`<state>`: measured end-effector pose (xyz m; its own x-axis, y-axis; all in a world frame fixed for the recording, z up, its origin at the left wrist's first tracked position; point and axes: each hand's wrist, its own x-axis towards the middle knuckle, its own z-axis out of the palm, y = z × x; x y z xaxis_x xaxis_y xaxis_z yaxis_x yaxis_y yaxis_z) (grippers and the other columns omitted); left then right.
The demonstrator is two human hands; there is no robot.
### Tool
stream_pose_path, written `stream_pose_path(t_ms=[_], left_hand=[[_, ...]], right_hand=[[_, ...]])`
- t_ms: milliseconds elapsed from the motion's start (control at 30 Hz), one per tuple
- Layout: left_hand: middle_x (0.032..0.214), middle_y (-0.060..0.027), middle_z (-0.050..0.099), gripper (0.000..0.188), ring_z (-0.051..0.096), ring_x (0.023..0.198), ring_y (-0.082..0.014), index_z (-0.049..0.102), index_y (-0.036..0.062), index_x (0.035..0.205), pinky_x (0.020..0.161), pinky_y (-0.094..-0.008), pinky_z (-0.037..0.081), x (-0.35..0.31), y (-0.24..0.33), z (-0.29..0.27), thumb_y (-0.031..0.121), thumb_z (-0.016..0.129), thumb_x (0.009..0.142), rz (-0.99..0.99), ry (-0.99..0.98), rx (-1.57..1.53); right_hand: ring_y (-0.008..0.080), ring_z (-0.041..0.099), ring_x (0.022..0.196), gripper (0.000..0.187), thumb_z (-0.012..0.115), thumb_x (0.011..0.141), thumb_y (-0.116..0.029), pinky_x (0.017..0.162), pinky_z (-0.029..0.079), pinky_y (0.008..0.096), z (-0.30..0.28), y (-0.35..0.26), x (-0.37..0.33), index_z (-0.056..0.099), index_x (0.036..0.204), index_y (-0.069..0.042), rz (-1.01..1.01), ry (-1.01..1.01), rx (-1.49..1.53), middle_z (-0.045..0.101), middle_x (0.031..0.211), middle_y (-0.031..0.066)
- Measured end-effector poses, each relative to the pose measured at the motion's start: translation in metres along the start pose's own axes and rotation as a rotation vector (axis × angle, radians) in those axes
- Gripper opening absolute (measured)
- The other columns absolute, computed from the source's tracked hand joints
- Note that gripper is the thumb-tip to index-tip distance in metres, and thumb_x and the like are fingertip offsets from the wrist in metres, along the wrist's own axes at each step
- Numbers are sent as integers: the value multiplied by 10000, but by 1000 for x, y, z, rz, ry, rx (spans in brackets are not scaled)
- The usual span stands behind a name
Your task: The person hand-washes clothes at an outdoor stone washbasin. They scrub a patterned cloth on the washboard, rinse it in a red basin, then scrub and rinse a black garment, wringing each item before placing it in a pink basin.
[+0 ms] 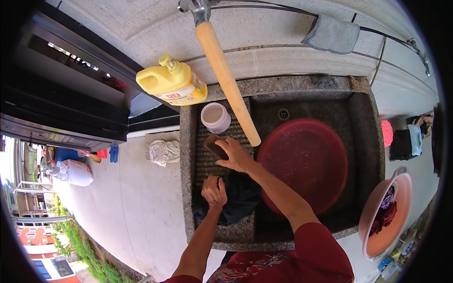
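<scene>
My right hand (234, 155) grips a brown oblong block (215, 147) with thumb and fingers, over the ridged stone washboard (203, 162). Its underside is hidden, so I cannot tell whether it has bristles. Lower down, my left hand (214, 192) is closed at the upper edge of a wet-looking dark cloth (240, 198), which lies bunched on the washboard's near part. Just beyond the block stands a white tub (215, 118). To the right of my right forearm, a red basin (306, 165) of cloudy water sits in the stone sink (363, 141).
A yellow pump jug (172, 82) stands at the sink's far left corner. A wooden-handled tool (226, 80) reaches over the washboard from the wall. A grey glove (332, 34) hangs on a cable. A pale rag (164, 152) lies left; a pink basin (398, 207) with clothes stands right.
</scene>
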<state>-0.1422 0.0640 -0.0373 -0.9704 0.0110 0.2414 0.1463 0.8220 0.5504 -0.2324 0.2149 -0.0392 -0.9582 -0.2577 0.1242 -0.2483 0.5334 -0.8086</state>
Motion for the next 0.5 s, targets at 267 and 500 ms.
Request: stream_pose_path(t_ms=[267, 500], left_hand=[[800, -129, 609, 375, 574, 749, -346, 658, 38, 785, 673, -443, 465, -6, -15, -2, 343, 501, 937, -101, -33, 35], [860, -146, 650, 473, 613, 807, -344, 694, 51, 839, 697, -447, 488, 27, 5, 9, 439, 450, 955, -383, -230, 258]], right_hand=[[189, 589, 767, 210, 596, 891, -174, 702, 470, 315, -31, 107, -110, 648, 934, 25, 569, 659, 390, 628, 858, 103], [175, 612, 739, 339, 491, 949, -292, 646, 496, 293, -77, 183, -228, 654, 883, -2, 1113, 899, 768, 650, 863, 97]])
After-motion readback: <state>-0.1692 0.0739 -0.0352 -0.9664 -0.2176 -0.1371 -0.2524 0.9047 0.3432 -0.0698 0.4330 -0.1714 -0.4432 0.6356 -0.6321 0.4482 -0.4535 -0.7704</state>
